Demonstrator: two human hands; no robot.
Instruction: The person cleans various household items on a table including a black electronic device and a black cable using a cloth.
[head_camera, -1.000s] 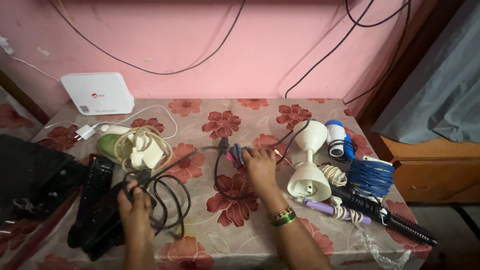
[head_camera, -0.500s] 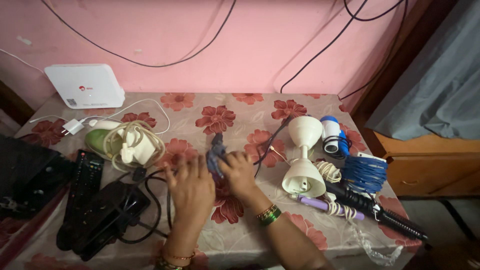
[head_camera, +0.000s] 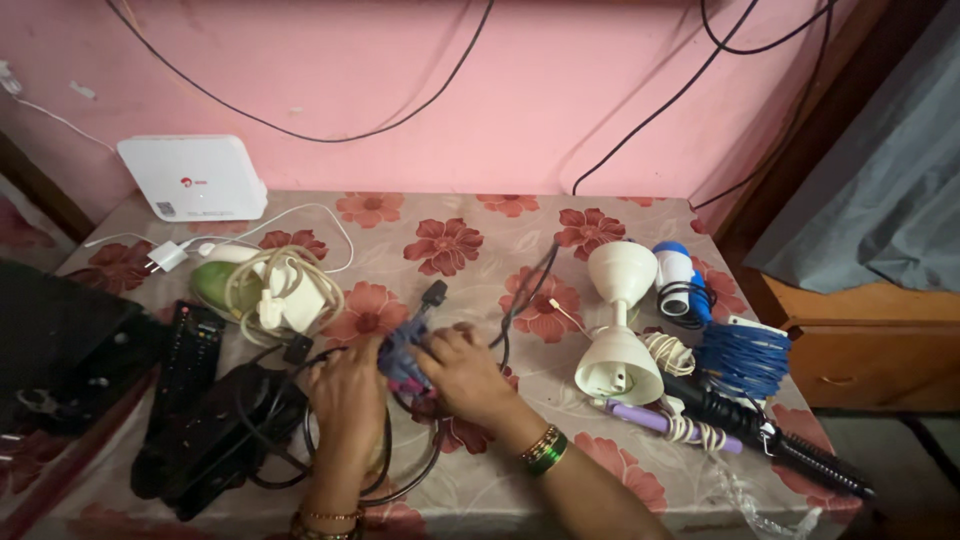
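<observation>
Beside your white double-cone lamp holder (head_camera: 620, 325) lies a blue cable coil (head_camera: 742, 358); beneath it, the beige cloth (head_camera: 480, 215) shows red flowers; behind it, a pink wall (head_camera: 420, 70).

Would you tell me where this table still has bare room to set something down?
Free: the cloth between the white box and the white lamp, along the wall. Crowded: the left by the remote, and the right around the blue cable coil.

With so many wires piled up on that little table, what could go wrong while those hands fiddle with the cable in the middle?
Both the left hand and right hand grip a purple-blue cable bundle that lies among loose black cables; pulling it might tangle or drag them. The white hourglass-shaped lamp lies close to the right hand, so a tug or elbow could roll it. The curling iron sits near the table edge and might slip off.
</observation>
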